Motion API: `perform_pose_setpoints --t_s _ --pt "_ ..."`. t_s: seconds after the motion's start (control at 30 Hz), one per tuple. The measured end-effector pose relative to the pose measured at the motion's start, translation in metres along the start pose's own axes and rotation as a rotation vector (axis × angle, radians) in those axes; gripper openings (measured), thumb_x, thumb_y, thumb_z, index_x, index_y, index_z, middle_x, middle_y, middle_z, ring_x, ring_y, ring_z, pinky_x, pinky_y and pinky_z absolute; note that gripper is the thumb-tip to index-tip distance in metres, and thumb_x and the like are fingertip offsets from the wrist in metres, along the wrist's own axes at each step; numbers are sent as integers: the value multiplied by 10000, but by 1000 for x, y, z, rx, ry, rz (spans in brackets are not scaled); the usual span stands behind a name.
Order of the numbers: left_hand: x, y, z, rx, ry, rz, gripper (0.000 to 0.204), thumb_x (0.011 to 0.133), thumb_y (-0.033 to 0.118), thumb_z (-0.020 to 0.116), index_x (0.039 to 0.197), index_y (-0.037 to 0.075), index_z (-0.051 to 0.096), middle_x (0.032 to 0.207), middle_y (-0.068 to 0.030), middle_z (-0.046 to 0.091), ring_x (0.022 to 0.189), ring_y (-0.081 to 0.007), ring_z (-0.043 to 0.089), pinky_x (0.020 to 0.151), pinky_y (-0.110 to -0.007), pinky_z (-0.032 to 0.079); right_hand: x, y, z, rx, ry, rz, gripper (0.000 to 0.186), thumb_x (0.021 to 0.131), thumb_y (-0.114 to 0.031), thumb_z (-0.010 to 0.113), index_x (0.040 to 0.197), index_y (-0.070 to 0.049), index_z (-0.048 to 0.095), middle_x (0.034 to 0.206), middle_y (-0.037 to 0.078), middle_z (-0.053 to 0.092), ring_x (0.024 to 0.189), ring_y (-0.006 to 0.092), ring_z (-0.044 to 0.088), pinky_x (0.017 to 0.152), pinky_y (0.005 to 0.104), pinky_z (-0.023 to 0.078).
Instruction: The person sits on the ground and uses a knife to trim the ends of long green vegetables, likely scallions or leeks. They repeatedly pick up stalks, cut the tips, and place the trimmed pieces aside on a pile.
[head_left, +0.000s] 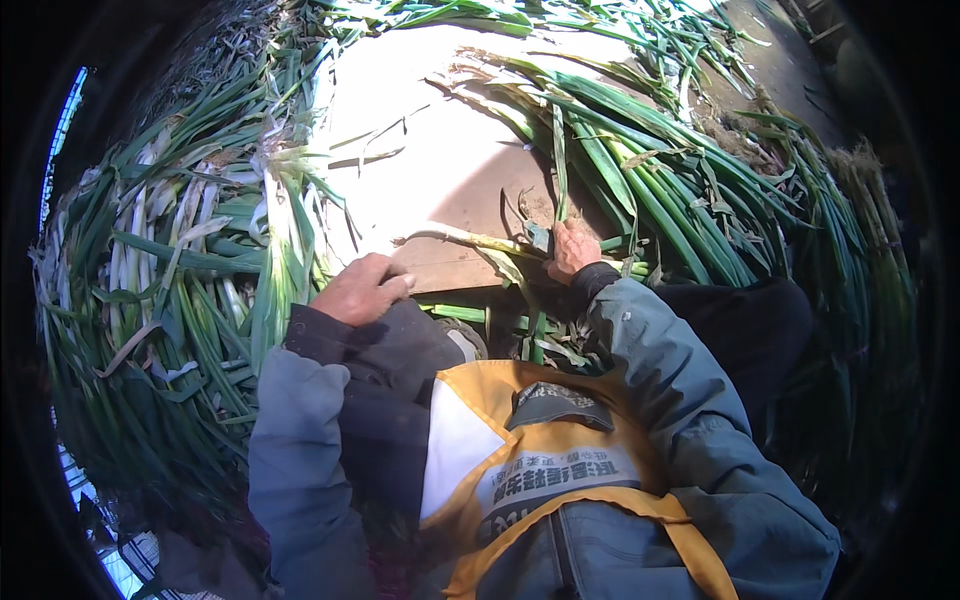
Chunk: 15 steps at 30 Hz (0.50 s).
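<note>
My right hand (575, 247) is closed round a long green onion (460, 236) at the near edge of a wooden board (475, 198). The pale root end of this onion points left across the board. A small dark bluish-grey piece (538, 236) sits beside the fingers; I cannot tell what it is. My left hand (362, 290) rests with curled fingers at the board's near left edge, beside my knee, and nothing shows in it. A thick pile of green onions (665, 185) lies right of my right hand, its pale ends toward the far middle of the board.
Stacked green onions (185, 255) rise along the left side. More green onions (690, 40) lie at the far edge, and upright bundles (865, 220) stand at the far right. Loose leaves (545, 335) lie between my knees, below the board. Bright sunlight washes out the board's far part.
</note>
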<state>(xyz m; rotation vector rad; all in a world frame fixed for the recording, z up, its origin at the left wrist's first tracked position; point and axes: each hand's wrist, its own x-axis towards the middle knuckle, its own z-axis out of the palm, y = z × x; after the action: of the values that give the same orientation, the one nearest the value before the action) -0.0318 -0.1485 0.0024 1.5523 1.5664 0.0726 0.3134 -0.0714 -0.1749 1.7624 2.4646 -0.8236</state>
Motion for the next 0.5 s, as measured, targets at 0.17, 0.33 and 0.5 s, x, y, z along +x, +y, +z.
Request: perform_pose_setpoints --t_s 0.17,0.33,0.5 --pt "87 20 191 -125 -72 -99 395 926 343 643 958 -44 713 838 -195 707 815 -330 686 784 -440 514 -8 48 11 -94 72 67 613 705 -346 756 1200 -58 538 1018 205 675 933 360 689 769 487 551" --pt "168 -26 377 -1004 92 -385 428 934 406 696 1034 -10 679 910 -102 709 804 -232 688 710 -361 529 -23 2 -6 -2 -38 104 542 699 -350 743 1069 29 625 997 283 686 979 415 678 868 465 545" --pt "139 27 318 -1793 441 -188 378 943 268 717 1221 46 590 1091 -75 666 968 -193 650 853 -327 537 -24 -64 -36 586 -43 233 463 737 -265 802 1033 55 647 840 187 691 757 302 681 689 423 544"
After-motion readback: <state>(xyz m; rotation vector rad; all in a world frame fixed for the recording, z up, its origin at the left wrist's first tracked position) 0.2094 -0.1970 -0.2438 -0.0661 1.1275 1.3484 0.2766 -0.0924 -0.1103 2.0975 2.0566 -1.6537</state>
